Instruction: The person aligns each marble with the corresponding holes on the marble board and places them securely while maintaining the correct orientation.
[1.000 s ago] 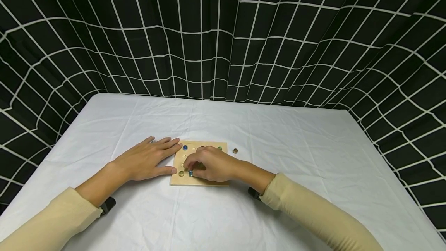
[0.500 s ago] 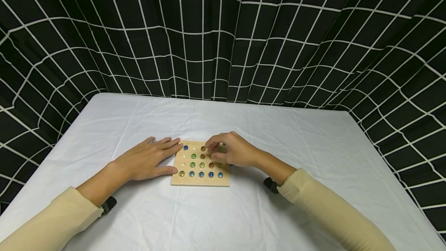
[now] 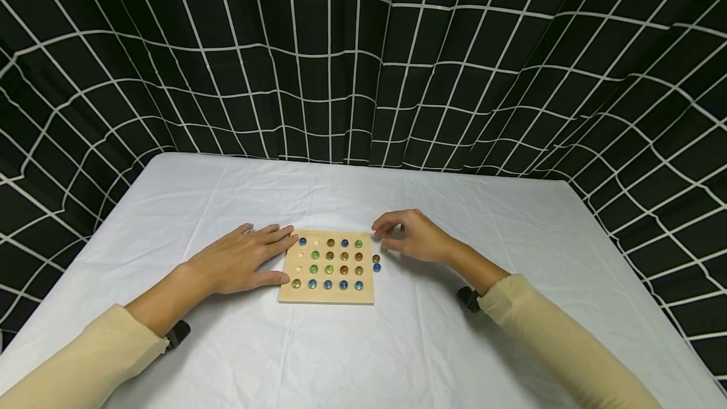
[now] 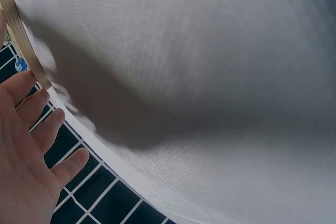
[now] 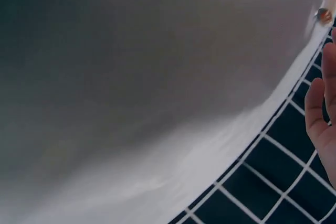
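A square wooden board [image 3: 326,295] lies on the white cloth, with rows of glass marbles in its hollows: blue, green, amber and brown. Three hollows toward its left side hold none. My left hand [image 3: 244,260] lies flat, fingers spread, with fingertips and thumb on the board's left edge; a blue marble [image 4: 21,65] shows past its fingers in the left wrist view. Just off the board's right edge, my right hand [image 3: 417,237] hovers with loosely bent fingers and thumb apart. A marble [image 3: 384,248] sits at its thumb tip, partly covered.
A brown marble [image 3: 376,259] and a blue marble [image 3: 377,267] lie beside the board's right edge. White cloth [image 3: 483,226] covers the table. A black curtain [image 3: 363,81] with white grid lines surrounds its back and sides.
My right hand has left the board's front row, where a blue marble now sits, and moved right across the board to its far right side. My left hand has stayed put.
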Demonstrator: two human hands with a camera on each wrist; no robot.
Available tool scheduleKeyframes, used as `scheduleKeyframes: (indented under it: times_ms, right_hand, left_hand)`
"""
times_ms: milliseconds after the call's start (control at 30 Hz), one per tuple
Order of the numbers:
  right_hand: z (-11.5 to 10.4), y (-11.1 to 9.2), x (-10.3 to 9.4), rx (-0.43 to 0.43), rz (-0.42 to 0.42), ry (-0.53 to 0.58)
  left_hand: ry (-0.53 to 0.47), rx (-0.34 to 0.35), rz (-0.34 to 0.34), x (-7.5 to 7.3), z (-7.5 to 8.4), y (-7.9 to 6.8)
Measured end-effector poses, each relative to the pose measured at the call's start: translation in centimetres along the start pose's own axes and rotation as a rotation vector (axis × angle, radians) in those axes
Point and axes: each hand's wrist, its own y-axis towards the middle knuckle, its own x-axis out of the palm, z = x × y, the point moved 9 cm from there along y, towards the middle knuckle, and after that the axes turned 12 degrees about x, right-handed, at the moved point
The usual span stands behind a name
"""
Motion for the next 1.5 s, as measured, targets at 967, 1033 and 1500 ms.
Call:
scheduleKeyframes:
  times_ms: [967, 1033, 1500]
  right_hand:
    - [-0.7, 0.2, 0.3, -0.062, -0.021, -0.114]
    - [-0.9, 0.3, 0.2, -0.066, -0.014, -0.118]
    - [-3.5, 1.6, 1.0, -0.074, -0.027, -0.113]
  left_hand:
    - [-0.003, -0.007, 0.001, 0.0, 0.0, 0.0]
    - [-0.001, -0.007, 0.000, 0.1, 0.0, 0.0]
    - [-0.005, -0.004, 0.007, 0.0, 0.0, 0.0]
